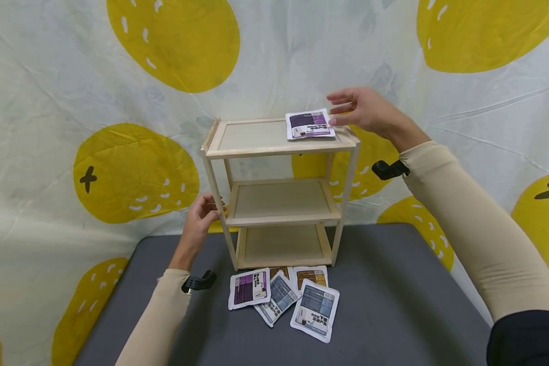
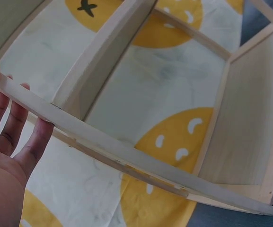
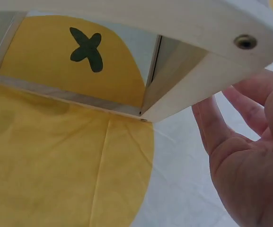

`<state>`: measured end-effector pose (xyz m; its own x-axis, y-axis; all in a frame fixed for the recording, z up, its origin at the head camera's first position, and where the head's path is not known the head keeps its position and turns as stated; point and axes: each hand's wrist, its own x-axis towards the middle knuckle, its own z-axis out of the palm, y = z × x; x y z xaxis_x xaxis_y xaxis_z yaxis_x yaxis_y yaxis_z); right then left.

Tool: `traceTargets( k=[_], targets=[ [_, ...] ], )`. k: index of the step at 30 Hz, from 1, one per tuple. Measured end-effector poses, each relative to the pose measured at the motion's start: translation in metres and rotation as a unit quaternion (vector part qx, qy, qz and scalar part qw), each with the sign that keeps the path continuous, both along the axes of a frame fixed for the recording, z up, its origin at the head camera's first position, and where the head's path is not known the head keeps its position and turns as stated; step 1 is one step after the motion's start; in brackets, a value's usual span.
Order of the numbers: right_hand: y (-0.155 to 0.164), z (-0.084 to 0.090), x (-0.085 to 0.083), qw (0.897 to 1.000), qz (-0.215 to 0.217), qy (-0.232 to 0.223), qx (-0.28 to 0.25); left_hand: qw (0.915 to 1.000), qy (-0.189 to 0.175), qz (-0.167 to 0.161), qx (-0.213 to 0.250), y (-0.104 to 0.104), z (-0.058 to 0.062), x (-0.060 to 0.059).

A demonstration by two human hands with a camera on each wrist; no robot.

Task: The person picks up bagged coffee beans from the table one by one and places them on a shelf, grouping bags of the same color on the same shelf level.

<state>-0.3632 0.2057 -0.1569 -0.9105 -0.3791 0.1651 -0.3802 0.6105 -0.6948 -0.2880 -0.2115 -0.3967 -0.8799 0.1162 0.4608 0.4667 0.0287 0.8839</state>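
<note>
Purple packet (image 1: pixel 309 125), head view only.

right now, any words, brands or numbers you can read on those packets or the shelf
None can be read.
Purple packet on the top shelf: dark print blocks, too blurred to read.
Purple packet on the table: print too small to read.
Two blue packets and the brown packet: print blurred.
Wooden shelf unit: no lettering visible.
</note>
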Motion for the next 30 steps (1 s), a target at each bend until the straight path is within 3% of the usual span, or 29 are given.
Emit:
traceTargets(
  k=[11, 21, 30],
  targets=[
    [-0.001, -0.002, 0.025, 0.998, -0.002, 0.025, -0.053, 0.9998, -0.014, 0.0, -0.011, -0.001, 0.002, -0.003],
    [-0.005, -0.008, 0.057, 0.992, 0.053, 0.043, -0.11, 0.9997, -0.018, -0.016, -0.002, -0.004, 0.003, -0.003],
    [-0.011, -0.025, 0.075, 0.982, 0.095, 0.03, -0.161, 0.9996, -0.021, -0.019, -0.002, -0.003, 0.003, -0.003]
  ],
)
